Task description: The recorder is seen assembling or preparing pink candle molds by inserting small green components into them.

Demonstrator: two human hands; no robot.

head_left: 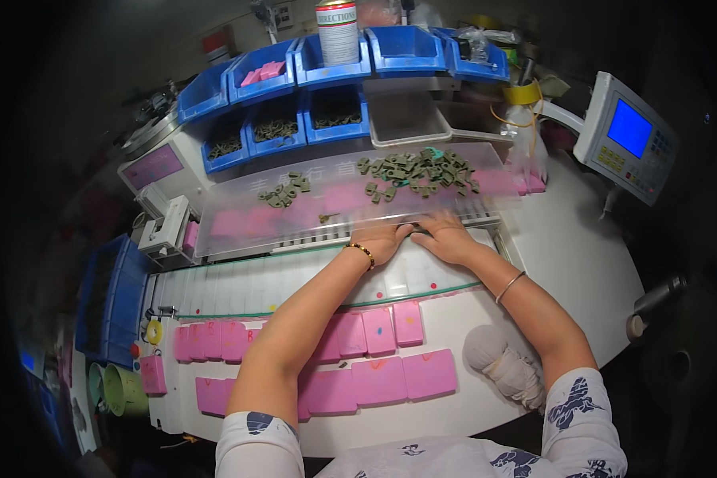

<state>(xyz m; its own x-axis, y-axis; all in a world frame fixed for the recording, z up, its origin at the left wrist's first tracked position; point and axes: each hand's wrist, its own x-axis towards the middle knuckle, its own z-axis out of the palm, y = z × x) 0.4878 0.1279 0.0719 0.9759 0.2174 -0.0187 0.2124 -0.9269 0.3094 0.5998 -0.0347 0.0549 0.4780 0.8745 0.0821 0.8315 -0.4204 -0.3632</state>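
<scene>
My left hand and my right hand reach to the front edge of a clear plastic shelf, over a slotted strip. Their thumbs nearly meet, with a tiny dark spot between them that is too small to name. The left fingers are mostly hidden at the shelf's edge. On the right hand the fingers look stretched out and apart from the thumb, though slightly blurred. Piles of small olive-green clip-like parts lie on the shelf just beyond the hands. A white panel with a green edge spans the near side.
Pink blocks form two rows on the white table. Blue bins stand at the back, a can in one. A grey-white cloth bundle lies right. A control screen stands far right, a blue crate left.
</scene>
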